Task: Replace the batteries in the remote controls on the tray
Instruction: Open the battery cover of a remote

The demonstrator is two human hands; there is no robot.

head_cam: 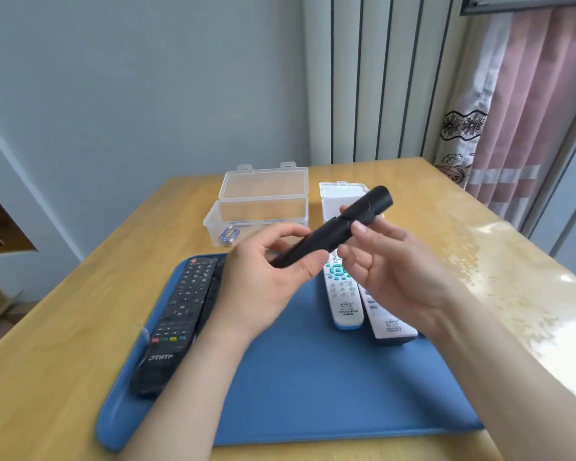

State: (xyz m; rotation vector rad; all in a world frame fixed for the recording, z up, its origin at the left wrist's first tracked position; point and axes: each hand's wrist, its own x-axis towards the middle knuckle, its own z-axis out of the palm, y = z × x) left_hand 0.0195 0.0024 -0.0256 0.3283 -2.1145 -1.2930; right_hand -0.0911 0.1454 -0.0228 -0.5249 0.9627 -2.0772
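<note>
Above the blue tray (313, 387) I hold a black remote (336, 226) back side up, tilted up to the right. My left hand (266, 281) grips its lower end. My right hand (389, 261) holds the upper part, thumb on the back cover. On the tray's left lies a long black remote (177, 321), with a second dark one half hidden beside it. Two white remotes (343, 294) (384, 317) lie on the tray's right, partly behind my right hand.
A clear plastic box (256, 211) with its lid open stands behind the tray, blue batteries (228, 236) in its near left corner. A white box (338, 199) stands to its right. The wooden table (479, 247) ends at the wall; a curtain hangs at right.
</note>
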